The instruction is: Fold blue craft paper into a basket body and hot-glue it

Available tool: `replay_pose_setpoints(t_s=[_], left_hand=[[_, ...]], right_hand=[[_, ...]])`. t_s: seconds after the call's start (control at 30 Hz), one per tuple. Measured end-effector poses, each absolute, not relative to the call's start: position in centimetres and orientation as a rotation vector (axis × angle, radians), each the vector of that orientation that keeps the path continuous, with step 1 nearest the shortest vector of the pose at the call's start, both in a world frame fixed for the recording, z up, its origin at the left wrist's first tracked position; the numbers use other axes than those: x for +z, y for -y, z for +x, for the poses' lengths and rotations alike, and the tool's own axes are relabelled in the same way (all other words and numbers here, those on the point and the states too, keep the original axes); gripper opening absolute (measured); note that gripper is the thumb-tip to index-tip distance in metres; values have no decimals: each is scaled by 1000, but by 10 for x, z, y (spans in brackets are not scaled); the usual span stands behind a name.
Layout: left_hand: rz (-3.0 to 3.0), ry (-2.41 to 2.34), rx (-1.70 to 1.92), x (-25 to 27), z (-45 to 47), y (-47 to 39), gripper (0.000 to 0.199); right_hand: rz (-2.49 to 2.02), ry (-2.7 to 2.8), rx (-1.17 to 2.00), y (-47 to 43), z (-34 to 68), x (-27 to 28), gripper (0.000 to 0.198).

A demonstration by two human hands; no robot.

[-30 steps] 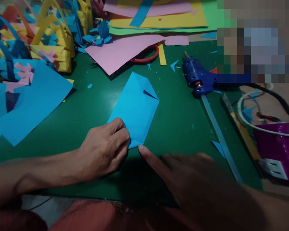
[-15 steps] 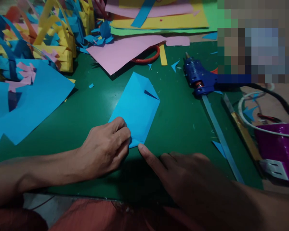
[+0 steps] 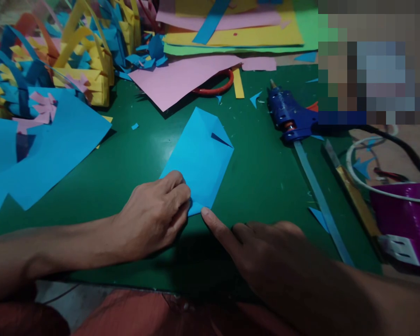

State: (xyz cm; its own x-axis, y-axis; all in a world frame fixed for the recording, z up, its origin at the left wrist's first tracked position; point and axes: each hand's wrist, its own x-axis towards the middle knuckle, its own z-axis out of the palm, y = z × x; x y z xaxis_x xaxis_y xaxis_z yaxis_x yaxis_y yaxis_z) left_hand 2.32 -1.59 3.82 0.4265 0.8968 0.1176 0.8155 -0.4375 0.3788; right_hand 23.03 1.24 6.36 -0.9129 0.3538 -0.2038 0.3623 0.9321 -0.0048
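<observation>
Folded blue paper (image 3: 200, 150), as before: left hand (image 3: 160, 207) clamped on it, right hand (image 3: 266, 249) at its corner, forefinger outstretched

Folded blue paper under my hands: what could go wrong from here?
If the left hand shifts, the folded blue paper could skew, since the right hand touches only its bottom corner. The bare-bladed knife beside the glue stick might nick the right hand if it reaches that way.
</observation>
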Motion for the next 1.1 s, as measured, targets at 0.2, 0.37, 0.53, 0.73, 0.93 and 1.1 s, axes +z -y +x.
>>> replay_pose_setpoints(t_s=[0.2,0.37,0.53,0.73,0.93,1.1], left_hand=[[2383,-1510,448,39,25,16,16],[2377,-1516,463,40,25,15,17],[2339,-1534,493,41,26,14,18],[2299,-1542,517,40,24,16,13],[2191,-1607,651,40,21,18,9],[2250,-1459,754,34,16,19,10]], right_hand=[[534,-2881,-56,-12,232,64,50],[528,-2851,-54,-14,229,64,51],[531,-2815,-88,-14,228,66,53],[547,-2848,-74,-15,229,65,54],[514,-2831,-64,-16,229,66,56],[520,-2851,-12,-15,229,65,57]])
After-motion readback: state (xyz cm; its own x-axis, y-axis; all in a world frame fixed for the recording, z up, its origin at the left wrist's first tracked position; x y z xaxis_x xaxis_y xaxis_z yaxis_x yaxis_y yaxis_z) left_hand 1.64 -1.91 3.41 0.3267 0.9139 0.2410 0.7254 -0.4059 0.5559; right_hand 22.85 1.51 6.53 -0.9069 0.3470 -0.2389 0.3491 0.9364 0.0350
